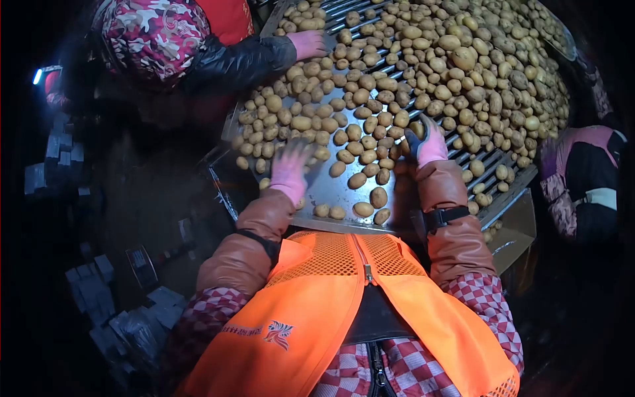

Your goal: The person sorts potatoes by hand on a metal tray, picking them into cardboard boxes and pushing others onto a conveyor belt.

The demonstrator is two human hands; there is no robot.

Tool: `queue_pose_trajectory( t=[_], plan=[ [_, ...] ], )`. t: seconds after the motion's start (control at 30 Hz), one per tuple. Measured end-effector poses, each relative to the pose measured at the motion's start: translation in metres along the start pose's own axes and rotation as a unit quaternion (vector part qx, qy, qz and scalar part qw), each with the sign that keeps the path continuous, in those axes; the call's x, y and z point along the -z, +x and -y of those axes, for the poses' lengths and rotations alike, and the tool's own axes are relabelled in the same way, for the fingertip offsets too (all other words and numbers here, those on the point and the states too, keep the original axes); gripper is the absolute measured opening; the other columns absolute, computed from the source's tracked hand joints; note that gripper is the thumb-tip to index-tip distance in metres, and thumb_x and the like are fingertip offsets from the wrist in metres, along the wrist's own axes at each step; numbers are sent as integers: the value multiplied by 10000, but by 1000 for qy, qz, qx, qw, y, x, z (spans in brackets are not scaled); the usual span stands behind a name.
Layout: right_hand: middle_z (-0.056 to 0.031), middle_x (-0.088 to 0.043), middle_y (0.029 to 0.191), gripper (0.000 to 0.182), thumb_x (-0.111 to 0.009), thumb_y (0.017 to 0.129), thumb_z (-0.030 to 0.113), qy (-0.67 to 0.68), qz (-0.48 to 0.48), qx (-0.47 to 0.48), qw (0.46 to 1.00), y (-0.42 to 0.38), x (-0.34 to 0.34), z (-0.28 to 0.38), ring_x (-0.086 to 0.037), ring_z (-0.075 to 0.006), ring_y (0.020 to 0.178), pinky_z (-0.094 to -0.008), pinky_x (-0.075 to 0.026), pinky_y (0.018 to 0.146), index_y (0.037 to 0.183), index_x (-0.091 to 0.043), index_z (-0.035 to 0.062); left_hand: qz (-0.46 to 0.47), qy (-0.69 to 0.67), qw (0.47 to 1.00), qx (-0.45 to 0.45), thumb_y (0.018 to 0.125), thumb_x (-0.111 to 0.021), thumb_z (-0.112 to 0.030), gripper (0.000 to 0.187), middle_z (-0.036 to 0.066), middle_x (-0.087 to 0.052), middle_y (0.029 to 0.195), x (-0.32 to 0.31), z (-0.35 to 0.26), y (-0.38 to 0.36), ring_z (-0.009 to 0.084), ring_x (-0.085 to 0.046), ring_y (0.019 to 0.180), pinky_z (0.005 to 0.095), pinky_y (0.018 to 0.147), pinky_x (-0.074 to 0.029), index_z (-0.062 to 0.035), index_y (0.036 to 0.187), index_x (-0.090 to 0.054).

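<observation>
My left hand (291, 167), in a pink glove, is over the left part of a metal sorting tray (324, 188), beside loose potatoes (301, 123). Its fingers are blurred by motion but look stretched out, with nothing visible in them. On the tray's right side, next to the roller bars (456, 140), my right hand (431, 145) wears a pink glove with a dark palm. Its thumb and fingers are closed around a potato (417, 129). Several potatoes (368, 156) lie scattered between my hands.
A large potato heap (489, 73) covers the rollers at the upper right. Across the tray, a co-worker's gloved hand (307, 44) rests by potatoes. Another person (582, 172) stands at the right. A cardboard box (516, 228) sits below the rollers; wrapped stacks (135, 331) lie at lower left.
</observation>
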State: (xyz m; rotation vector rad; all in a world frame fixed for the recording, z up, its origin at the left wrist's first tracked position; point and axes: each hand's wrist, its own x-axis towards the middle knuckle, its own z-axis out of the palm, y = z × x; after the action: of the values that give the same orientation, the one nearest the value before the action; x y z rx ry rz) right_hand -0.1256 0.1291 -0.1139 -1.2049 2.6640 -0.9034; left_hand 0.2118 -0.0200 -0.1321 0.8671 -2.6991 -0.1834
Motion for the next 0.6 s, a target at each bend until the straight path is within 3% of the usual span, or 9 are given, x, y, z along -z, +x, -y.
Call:
queue_pose_trajectory(
  t=[0.1, 0.17, 0.2, 0.27, 0.33, 0.4, 0.43, 0.53, 0.6],
  plan=[
    [-218, -436, 1507, 751, -801, 790, 454, -90, 13, -74, 993, -13, -23, -12, -390, -455, 1400, -517, -414, 1106, 1441, -522, 205, 32, -8, 985, 168, 830, -648, -151, 393, 151, -604, 1355, 2, 26, -11, 367, -523, 1305, 463, 1112, -395, -189, 1215, -713],
    [-204, -343, 1574, 782, -778, 790, 505, -183, 114, -47, 975, -39, -15, 33, -236, -466, 1483, -705, -309, 1110, 1477, -476, 287, 51, 22, 959, 276, 853, -671, -208, 344, 119, -652, 1284, 8, 37, -2, 345, -542, 1276, 482, 1082, -392, -162, 1191, -709],
    [-179, -322, 1592, 772, -765, 795, 500, -192, 136, -14, 972, -48, -20, 47, -223, -482, 1483, -784, -266, 1068, 1480, -472, 299, -14, 68, 980, 186, 867, -660, -199, 315, 116, -676, 1230, 8, 44, 6, 343, -551, 1257, 483, 1054, -412, -161, 1176, -710],
    [-119, -370, 1563, 677, -767, 755, 418, -193, 265, 44, 944, -71, -22, 78, -203, -547, 1462, -805, -218, 1072, 1386, -566, 274, -19, -5, 994, 106, 864, -660, -194, 319, 116, -669, 1238, 9, 28, 52, 344, -553, 1252, 482, 1057, -408, -163, 1178, -707],
    [-104, -502, 1428, 520, -763, 753, 364, -99, 238, 183, 949, -88, -21, 93, -307, -552, 1383, -730, -288, 1076, 1242, -644, 228, 7, -57, 998, 31, 868, -667, -226, 340, 111, -653, 1267, -8, 22, 111, 338, -547, 1260, 498, 1069, -387, -175, 1203, -692],
    [-91, -558, 1357, 428, -743, 800, 324, 50, 292, 284, 912, -91, -32, 85, -457, -444, 1289, -606, -387, 1035, 1209, -672, 216, 9, -47, 999, 4, 875, -672, -296, 401, 106, -592, 1360, -20, 7, 166, 336, -504, 1315, 534, 1087, -358, -203, 1265, -659],
    [-96, -585, 1321, 420, -729, 818, 316, 73, 337, 262, 902, -95, -39, 80, -494, -418, 1259, -576, -410, 1020, 1223, -673, 218, -21, -25, 999, 10, 878, -670, -329, 441, 107, -543, 1428, -19, -12, 187, 339, -469, 1359, 552, 1095, -347, -220, 1304, -638],
    [-134, -692, 1138, 390, -669, 893, 287, 187, 401, 228, 867, -97, -47, 67, -643, -365, 1063, -450, -509, 918, 1275, -675, 210, 92, -5, 992, 83, 955, -571, -442, 464, 143, -466, 1503, -48, -41, 200, 400, -481, 1345, 535, 1089, -393, -221, 1360, -619],
    [-129, -700, 1137, 364, -652, 912, 252, 188, 462, 97, 861, -78, -14, 73, -666, -337, 1033, -422, -526, 891, 1271, -678, 195, 170, 8, 985, -12, 941, -596, -435, 476, 147, -443, 1519, -28, -46, 170, 414, -471, 1351, 541, 1078, -407, -233, 1371, -614]
  ],
)
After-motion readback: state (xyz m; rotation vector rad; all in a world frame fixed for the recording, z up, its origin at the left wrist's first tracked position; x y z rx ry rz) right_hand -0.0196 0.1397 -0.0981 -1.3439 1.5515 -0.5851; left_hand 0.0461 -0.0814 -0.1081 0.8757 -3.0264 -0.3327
